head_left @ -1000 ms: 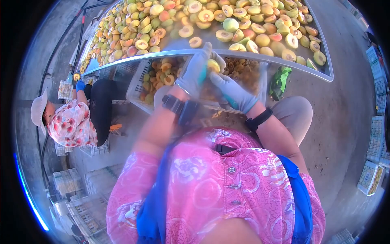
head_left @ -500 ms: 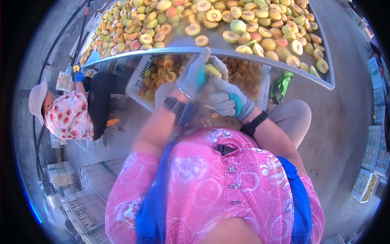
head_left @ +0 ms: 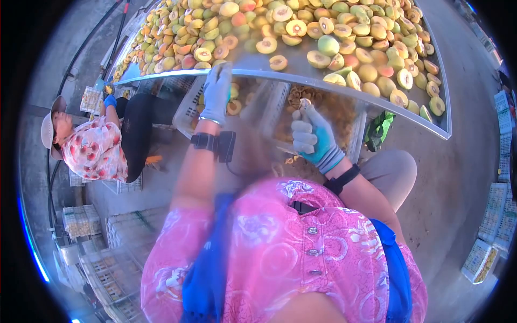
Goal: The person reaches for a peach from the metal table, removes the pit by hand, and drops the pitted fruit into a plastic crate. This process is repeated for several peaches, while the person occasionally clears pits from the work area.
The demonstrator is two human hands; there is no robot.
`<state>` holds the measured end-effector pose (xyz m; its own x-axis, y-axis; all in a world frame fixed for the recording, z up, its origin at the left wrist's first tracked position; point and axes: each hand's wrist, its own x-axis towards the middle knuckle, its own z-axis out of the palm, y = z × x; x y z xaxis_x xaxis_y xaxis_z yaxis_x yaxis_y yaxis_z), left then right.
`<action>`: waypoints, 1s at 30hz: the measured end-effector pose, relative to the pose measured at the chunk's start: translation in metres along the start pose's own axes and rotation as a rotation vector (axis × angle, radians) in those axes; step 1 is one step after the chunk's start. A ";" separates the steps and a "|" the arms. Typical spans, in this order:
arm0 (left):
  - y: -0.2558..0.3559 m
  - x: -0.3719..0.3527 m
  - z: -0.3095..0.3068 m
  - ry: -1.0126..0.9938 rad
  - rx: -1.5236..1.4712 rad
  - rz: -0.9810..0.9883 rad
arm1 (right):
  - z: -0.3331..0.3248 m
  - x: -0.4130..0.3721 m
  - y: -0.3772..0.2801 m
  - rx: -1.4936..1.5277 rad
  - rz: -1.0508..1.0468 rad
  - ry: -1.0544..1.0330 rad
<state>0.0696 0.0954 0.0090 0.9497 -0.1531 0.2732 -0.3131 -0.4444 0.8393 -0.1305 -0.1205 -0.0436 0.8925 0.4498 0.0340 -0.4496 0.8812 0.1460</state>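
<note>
My left hand [head_left: 217,97], in a grey and teal glove, is above the left white crate [head_left: 186,107], close to the metal table edge. Its fingers are stretched out, and no fruit shows in it. My right hand [head_left: 315,134], gloved the same way, is closed over the right crate [head_left: 357,135], which contains brown stones and scraps [head_left: 334,110]. A small pale thing [head_left: 305,102] shows at its thumb tip, too small to name. Peach-like fruit halves [head_left: 233,107] lie in the left crate, partly hidden by my left hand.
Ahead, a metal-rimmed table [head_left: 253,73] bears many halved fruits [head_left: 296,28]. A green bag-like thing [head_left: 381,129] is right of the crates. Another person [head_left: 94,151] sits at the left. Stacked crates [head_left: 116,274] stand lower left, more crates [head_left: 479,261] at the right.
My hands were together around a greenish fruit piece; now they are apart. My left hand has moved left over the left crate, and the fruit no longer shows. My right hand has shifted slightly right.
</note>
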 end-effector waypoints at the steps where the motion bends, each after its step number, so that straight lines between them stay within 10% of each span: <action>1: 0.003 0.005 0.007 0.002 -0.003 0.002 | -0.002 0.001 0.000 -0.004 0.000 -0.001; 7: 0.051 0.032 0.081 -0.414 0.663 0.034 | 0.002 0.010 -0.003 -0.197 0.008 0.036; 12: 0.040 0.042 0.102 -0.418 0.581 0.193 | 0.037 0.005 0.002 -0.281 -0.036 0.339; 17: 0.043 0.026 0.105 -0.421 0.400 0.236 | 0.037 0.000 -0.004 -0.304 -0.057 0.188; 22: 0.094 -0.043 0.101 -0.591 -1.027 -0.370 | 0.041 -0.005 -0.010 -0.176 0.047 -0.071; 30: 0.085 -0.075 0.115 -0.563 -1.414 -0.552 | 0.064 -0.016 -0.001 -1.137 -0.359 0.493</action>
<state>-0.0288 -0.0323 0.0055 0.7161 -0.6870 -0.1232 0.6064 0.5249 0.5972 -0.1418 -0.1377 0.0191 0.9713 -0.0453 -0.2335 -0.1834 0.4825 -0.8565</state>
